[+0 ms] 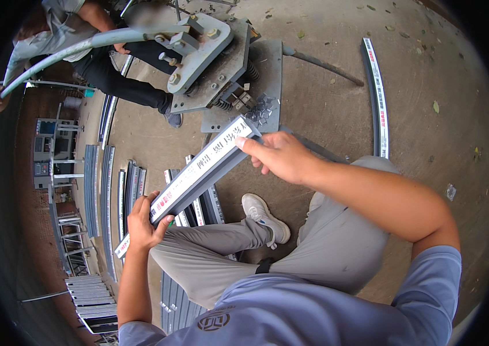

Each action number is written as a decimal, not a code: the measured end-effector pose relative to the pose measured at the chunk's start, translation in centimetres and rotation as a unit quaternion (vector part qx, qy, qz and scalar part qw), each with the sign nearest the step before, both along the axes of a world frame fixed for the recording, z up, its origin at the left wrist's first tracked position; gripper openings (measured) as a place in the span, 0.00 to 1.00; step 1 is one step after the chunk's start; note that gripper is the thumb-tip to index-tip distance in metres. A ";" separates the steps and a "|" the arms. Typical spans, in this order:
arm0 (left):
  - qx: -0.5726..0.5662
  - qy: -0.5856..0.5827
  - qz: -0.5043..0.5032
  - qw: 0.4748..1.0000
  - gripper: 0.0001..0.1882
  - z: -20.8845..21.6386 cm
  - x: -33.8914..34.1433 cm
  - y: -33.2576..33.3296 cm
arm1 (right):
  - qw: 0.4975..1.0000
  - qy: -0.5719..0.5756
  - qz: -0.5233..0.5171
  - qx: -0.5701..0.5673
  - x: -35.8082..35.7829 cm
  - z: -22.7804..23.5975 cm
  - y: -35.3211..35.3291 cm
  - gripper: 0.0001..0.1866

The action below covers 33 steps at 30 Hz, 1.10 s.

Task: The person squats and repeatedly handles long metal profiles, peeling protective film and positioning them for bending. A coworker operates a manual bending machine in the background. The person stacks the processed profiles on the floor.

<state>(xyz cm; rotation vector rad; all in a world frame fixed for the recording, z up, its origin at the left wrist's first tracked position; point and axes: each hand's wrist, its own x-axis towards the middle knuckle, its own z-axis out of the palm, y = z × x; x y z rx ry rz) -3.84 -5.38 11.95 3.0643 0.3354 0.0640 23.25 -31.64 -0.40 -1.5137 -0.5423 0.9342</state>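
1. At nine o'clock from the middle of your view stands a grey control cabinet (42, 153), beside metal framing.
2. At ten to eleven o'clock, a co-worker (80, 34) in a light shirt and dark trousers has one hand on the end of a long curved lever (97, 39).
3. At eight o'clock, near the edge of your view, lies a stack of profiles (90, 293); more floor profiles (91, 190) lie at nine o'clock.
4. Your left hand (147, 224), at eight o'clock, grasps the bar's lower end, thumb on the near side and fingers around the far side.
5. The bar (201, 163), a grey channel with a white printed face, slants between your hands, from eight o'clock up to twelve.
6. At twelve o'clock stands the press (212, 66), with small metal offcuts (264, 109) scattered on its base plate (273, 63). You cannot tell whether the bar touches the plate.
7. Your right hand (284, 157), at one o'clock, pinches the bar's upper end, thumb on the white face and fingers curled below.
8. At two o'clock, a lone strip (379, 101) lies on the floor.
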 end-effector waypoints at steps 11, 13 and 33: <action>-0.016 0.032 0.010 0.999 0.37 -1.7 1.9 1.5 | 0.992 0.009 0.073 -0.102 3.2 1.7 -0.1 0.41; -0.018 0.020 0.000 1.000 0.37 -2.2 2.1 1.5 | 0.989 -0.052 0.062 -0.123 3.3 1.8 -0.4 0.41; -0.043 0.044 0.049 0.997 0.38 -3.1 3.5 1.0 | 0.980 -0.124 0.039 -0.153 4.1 1.7 0.6 0.50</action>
